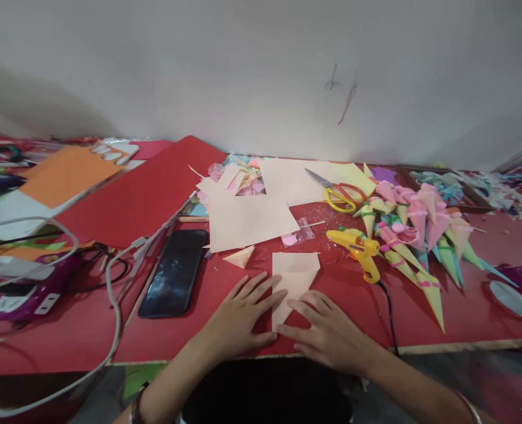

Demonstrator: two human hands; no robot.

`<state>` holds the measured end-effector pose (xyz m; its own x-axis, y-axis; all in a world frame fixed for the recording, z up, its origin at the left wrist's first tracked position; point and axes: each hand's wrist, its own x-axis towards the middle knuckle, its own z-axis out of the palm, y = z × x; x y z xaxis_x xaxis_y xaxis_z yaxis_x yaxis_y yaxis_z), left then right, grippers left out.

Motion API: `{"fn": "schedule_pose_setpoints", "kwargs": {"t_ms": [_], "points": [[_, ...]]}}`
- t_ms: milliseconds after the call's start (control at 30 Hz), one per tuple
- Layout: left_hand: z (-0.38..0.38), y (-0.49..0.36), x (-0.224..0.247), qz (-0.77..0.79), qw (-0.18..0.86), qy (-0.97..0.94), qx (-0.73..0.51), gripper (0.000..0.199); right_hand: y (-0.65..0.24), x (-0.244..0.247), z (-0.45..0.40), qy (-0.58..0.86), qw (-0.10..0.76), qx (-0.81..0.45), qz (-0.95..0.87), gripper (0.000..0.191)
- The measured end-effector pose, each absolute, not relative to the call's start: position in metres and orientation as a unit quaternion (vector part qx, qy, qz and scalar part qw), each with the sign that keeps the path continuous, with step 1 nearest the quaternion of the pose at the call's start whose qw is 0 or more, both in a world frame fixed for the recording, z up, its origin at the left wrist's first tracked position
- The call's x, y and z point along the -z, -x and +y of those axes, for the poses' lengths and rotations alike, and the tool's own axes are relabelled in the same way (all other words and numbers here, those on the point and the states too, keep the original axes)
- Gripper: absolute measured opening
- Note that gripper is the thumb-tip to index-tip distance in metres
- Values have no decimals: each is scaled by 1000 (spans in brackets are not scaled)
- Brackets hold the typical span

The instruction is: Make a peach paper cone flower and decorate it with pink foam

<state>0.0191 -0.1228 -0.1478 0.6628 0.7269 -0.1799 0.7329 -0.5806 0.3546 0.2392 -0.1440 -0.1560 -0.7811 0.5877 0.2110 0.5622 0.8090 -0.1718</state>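
Red worktop (155, 341) runs across in front of you, with a pale grey wall (199, 76) rising behind it. Your 2 hands meet over 1 piece of peach paper (297, 268), which lies flat under your fingers, its top broad and its lower end tapering to a narrow tip between your hands. Your left hand (234, 323) has its fingers stretched out and spread, several tips resting on the paper's left edge. Your right hand (334, 338) has its fingers loosely bent and a little apart, tips on the slanting right edge; neither hand grips anything.

Just ahead of your left fingers is 1 small folded piece (240, 258), and beyond it a large peach sheet (247, 221). To the left of those fingers lies a black phone (175, 274), with a white cable (118, 321) and a purple device (62, 277) farther out. Ahead and right of your right fingers sits a yellow glue gun (353, 244), near a heap of paper cones (426, 212) in pink, yellow and blue. Well beyond your fingers, scissors (343, 194) with yellow and orange handles rest on pale sheets.
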Motion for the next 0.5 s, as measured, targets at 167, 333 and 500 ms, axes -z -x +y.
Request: {"fn": "schedule_pose_setpoints", "kwargs": {"t_ms": [167,333,500], "points": [[-124,-19,149,414,202,-888,10,67,-253,157,-134,351,138,1,-926,29],[-122,-19,147,410,199,-890,13,66,-270,155,-123,430,101,88,-893,28],[-122,-19,144,401,188,-897,-2,68,-269,156,-122,449,64,107,-885,32]]}}
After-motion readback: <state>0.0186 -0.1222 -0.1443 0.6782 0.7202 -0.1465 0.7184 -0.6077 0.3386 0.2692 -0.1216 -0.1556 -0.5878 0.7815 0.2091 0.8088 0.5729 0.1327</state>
